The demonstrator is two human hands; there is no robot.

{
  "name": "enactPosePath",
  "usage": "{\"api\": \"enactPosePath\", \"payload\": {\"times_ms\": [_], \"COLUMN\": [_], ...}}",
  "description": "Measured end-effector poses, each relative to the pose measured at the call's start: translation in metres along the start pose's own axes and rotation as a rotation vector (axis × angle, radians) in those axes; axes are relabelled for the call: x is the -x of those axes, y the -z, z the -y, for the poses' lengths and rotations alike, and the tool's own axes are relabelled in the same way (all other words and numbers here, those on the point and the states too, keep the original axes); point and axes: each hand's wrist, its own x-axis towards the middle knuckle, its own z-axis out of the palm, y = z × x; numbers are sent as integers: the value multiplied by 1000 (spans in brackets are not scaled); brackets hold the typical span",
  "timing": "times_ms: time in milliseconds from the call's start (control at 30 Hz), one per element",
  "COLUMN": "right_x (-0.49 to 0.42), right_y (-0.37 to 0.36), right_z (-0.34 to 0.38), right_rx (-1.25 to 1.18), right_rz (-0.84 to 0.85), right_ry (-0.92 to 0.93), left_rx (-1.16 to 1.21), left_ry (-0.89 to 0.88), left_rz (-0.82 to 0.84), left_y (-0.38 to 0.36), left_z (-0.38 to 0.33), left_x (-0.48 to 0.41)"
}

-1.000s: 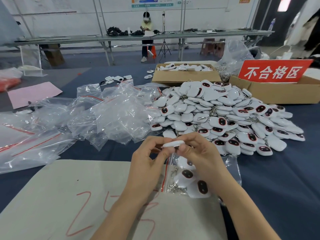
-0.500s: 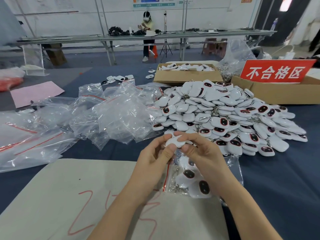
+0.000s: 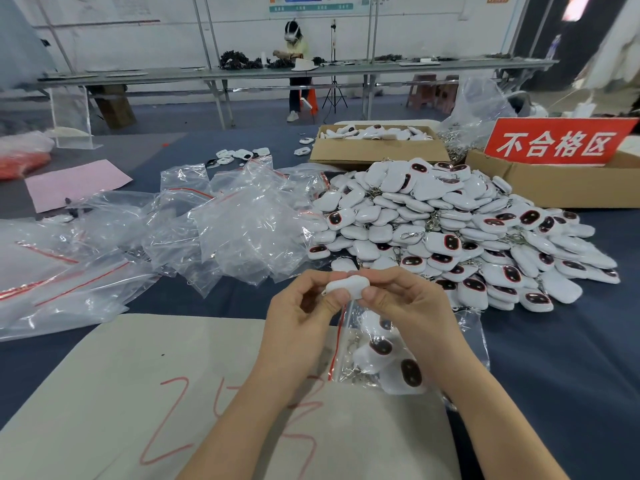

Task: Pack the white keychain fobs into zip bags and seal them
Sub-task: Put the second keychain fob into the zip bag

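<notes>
Left hand (image 3: pixel 301 317) and right hand (image 3: pixel 408 306) meet just above the mouth of the clear plastic zip bag with a red seal strip (image 3: pixel 472 341). Each grip pinches one white rounded plastic keychain fob (image 3: pixel 346 285). I'd tip it in edge-first, keeping the mouth wide. Forearms converge, wrists raised over the blue-covered worktop (image 3: pixel 554 375).

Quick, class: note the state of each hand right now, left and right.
Left hand: closed, pinching the white fob.
Right hand: closed, pinching the same fob above the zip bag.
</notes>
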Motion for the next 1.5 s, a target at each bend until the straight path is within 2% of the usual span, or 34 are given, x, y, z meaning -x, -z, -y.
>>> {"api": "enactPosePath", "payload": {"times_ms": [167,300,367,467,600,900,1100,1233,1500], "right_x": [-1,-2,-2,-1,0,-1,-3,-2,-2], "right_y": [2,-2,-4,-5,-3,-4,-5,-2,0], "right_z": [-2,-5,-8,-10,-7,-7,-9,-9,-8], "right_rx": [-14,-95,-27,90,-21,-39,61,107,162], "right_rz": [22,83,99,77,-6,-24,-65,-60,-40], "right_ry": [-8,-21,1,-4,68,78,31,2,4], "left_rx": [0,117,87,79,124,109,225,178,138], "left_ry": [4,52,35,27,-11,-7,120,73,16], "left_rz": [-14,-72,-78,16,140,92,68,111,57], "left_y": [2,2,1,-3,-7,-8,-6,-4,-5], "left_z": [0,1,2,0,-5,-7,-2,0,-2], "left_x": [-2,-5,-5,1,6,8,4,1,1]}}
